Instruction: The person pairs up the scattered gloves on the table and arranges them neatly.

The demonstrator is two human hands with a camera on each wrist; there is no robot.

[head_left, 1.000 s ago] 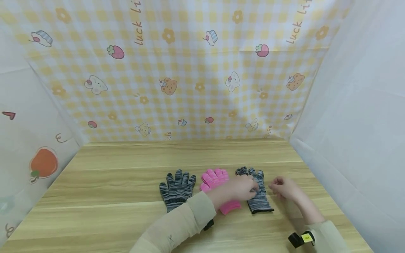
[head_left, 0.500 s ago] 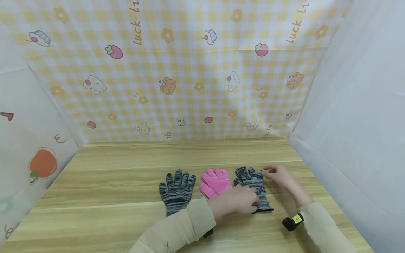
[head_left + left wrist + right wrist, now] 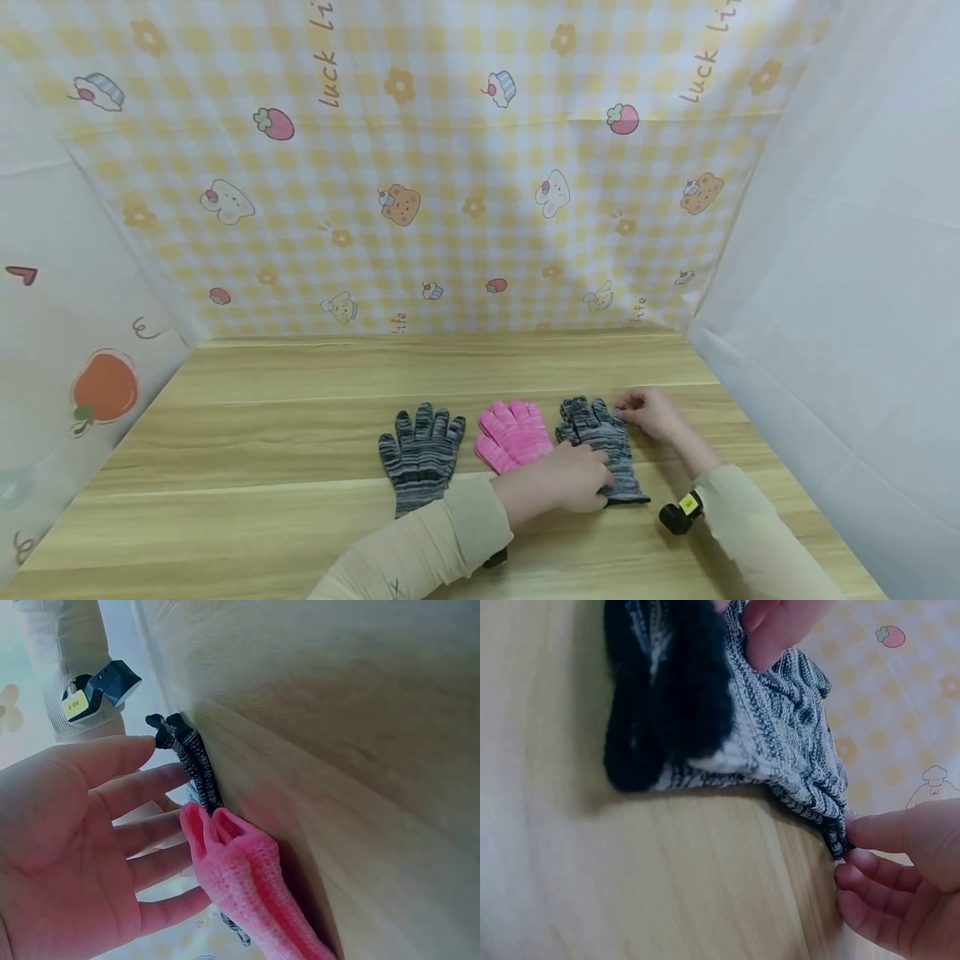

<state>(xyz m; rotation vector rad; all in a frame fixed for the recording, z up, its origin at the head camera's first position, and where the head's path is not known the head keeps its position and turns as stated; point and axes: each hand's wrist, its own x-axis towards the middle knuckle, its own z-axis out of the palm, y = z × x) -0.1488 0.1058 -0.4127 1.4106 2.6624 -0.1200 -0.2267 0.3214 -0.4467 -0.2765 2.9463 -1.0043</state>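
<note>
At the right of the row lies a grey-and-black striped knit glove (image 3: pixel 617 457) with a black cuff. My left hand (image 3: pixel 573 477) rests on its lower part, fingers fairly straight, as the left wrist view also shows. Thumb and fingers of my right hand (image 3: pixel 651 413) pinch one fingertip of that glove; the right wrist view shows this pinch up close on the knit glove tip (image 3: pixel 838 838). A pink glove (image 3: pixel 513 437) lies just left of it, its cuff end hidden by my left arm. Further left is another grey striped glove (image 3: pixel 422 458), its cuff partly covered by my sleeve.
The gloves lie on a wood-grain table (image 3: pixel 285 442). A yellow checked cloth (image 3: pixel 450 167) with cartoon prints hangs behind it. White sheets (image 3: pixel 847 250) close off both sides. A small black camera (image 3: pixel 678 517) is strapped to my right wrist.
My right hand has moved up and left from beside the striped glove to pinch its fingertip. My left hand has slid down from the glove's middle toward its cuff.
</note>
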